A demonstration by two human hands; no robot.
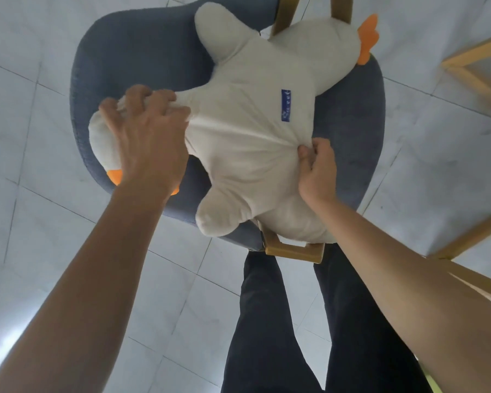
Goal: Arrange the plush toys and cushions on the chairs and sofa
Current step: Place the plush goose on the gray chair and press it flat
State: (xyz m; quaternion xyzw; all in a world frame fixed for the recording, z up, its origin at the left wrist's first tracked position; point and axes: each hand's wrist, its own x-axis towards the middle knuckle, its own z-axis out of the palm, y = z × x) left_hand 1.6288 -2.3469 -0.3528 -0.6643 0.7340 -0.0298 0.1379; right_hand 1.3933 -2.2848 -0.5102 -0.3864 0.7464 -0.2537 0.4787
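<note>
Left hand (145, 137) on the goose (250, 143) neck/head at the left, fingers (111, 114) spread and curled down over the white fabric, gripping it. Orange beak (114, 176) pokes out just under that hand, at the near-left rim of the chair (125, 61). Goose is a white plush lying flat across the grey-blue seat, wings pointing far and near, blue label (285, 105) up on its body. Right hand (316, 171) at the body's near-right side, fingers (305, 157) together, pinching a fold of fabric. Orange foot (367, 38) hangs off the far-right edge. Wooden chair frame (292, 252) shows under the plush's near end. Tile floor (40, 222) all round; dark trousers (267, 321) below.
</note>
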